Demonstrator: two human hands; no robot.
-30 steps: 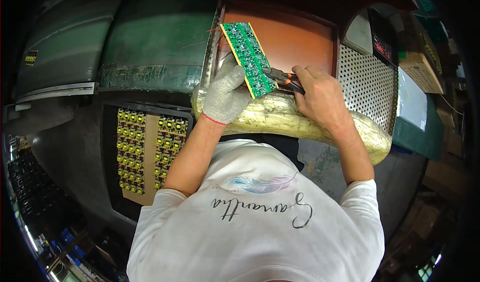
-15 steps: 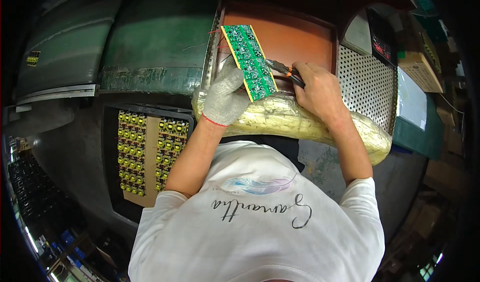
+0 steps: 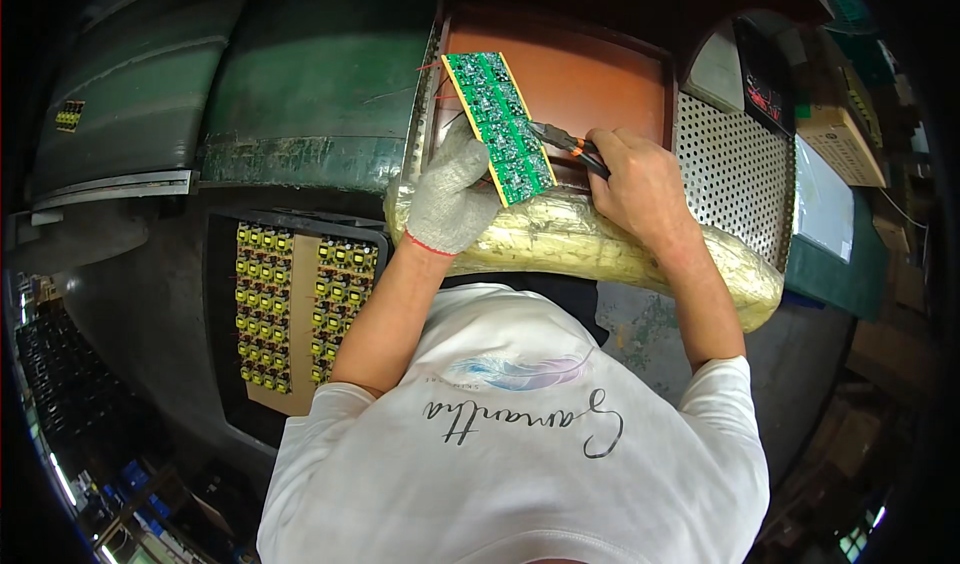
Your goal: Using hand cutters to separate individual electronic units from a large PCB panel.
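Note:
My left hand [image 3: 450, 196], in a grey knitted glove with a red cuff, grips a green circuit board panel [image 3: 500, 129] by its left edge. The panel has yellow edge strips and is tilted, its solder side facing up; thin red wires stick out past its upper left edge. My bare right hand [image 3: 638, 184] is closed around a pair of cutting pliers [image 3: 577, 146] with orange and black handles. The plier jaws lie at the panel's right edge, over the board; whether they are closed on a lead is too small to tell. The fingers under the panel are hidden.
Beneath the hands is an orange-brown tray [image 3: 600, 74], with a yellow wrapped padded roll [image 3: 590, 249] along its front. A perforated metal plate [image 3: 735, 159] is at right. A green conveyor belt [image 3: 320, 94] runs left. A black crate [image 3: 225, 364] at lower left holds several board panels [image 3: 265, 304].
The panel and left hand have dropped very slightly toward me. The pliers have shifted a little at the panel's right edge. Both hands keep their hold.

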